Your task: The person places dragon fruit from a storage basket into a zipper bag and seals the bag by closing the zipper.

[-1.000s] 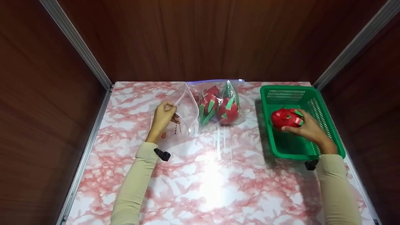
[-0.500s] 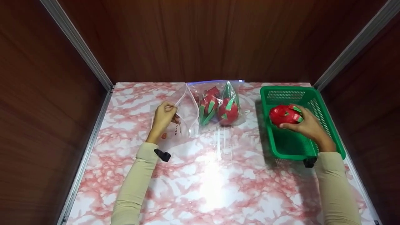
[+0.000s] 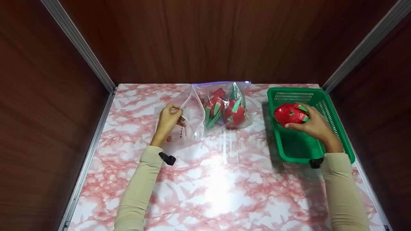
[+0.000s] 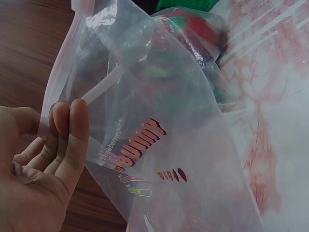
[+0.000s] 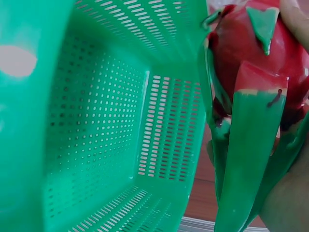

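Note:
My left hand pinches the edge of a clear zip bag with "Bunny" printed on it, and the bag's mouth gapes toward the right. In the head view, my right hand grips a red dragon fruit with green scales, over the green basket. The right wrist view shows this dragon fruit beside the basket's rim, its long green leaves toward the palm. Between the hands lies another clear bag with a purple zip strip, holding a dragon fruit and a second dragon fruit.
A pink-and-white marbled table lies under everything, with a bright glare at its middle. Dark wood panels and metal corner rails enclose it at the back and both sides. The basket stands near the right panel.
My right hand has shifted a little to the left and toward the back with the dragon fruit, nearing the basket's left rim. My left hand and the bags have stayed nearly still.

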### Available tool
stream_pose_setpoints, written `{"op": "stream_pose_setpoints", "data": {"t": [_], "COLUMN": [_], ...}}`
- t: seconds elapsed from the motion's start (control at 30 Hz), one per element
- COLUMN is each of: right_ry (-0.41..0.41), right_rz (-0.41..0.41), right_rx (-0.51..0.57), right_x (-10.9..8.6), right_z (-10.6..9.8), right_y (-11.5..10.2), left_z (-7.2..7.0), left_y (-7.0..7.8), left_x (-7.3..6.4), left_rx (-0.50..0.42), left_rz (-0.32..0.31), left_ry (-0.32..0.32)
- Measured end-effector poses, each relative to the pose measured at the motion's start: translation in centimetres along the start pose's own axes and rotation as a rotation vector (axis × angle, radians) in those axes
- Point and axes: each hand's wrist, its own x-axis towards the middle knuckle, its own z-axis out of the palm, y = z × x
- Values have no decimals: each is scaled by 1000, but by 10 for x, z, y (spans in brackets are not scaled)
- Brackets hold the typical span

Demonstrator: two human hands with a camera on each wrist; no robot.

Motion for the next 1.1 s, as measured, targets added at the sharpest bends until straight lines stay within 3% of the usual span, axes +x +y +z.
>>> {"op": "stream_pose_setpoints", "data": {"t": [1.1], "right_ry": [1], "right_rz": [-19], "right_rx": [-19], "right_x": [12], "right_z": [7], "right_y": [-29], "left_z": [7], "left_y": [2], "left_x": [1], "left_rx": [-19], "left_rz": [7], "left_ry": [-8]}}
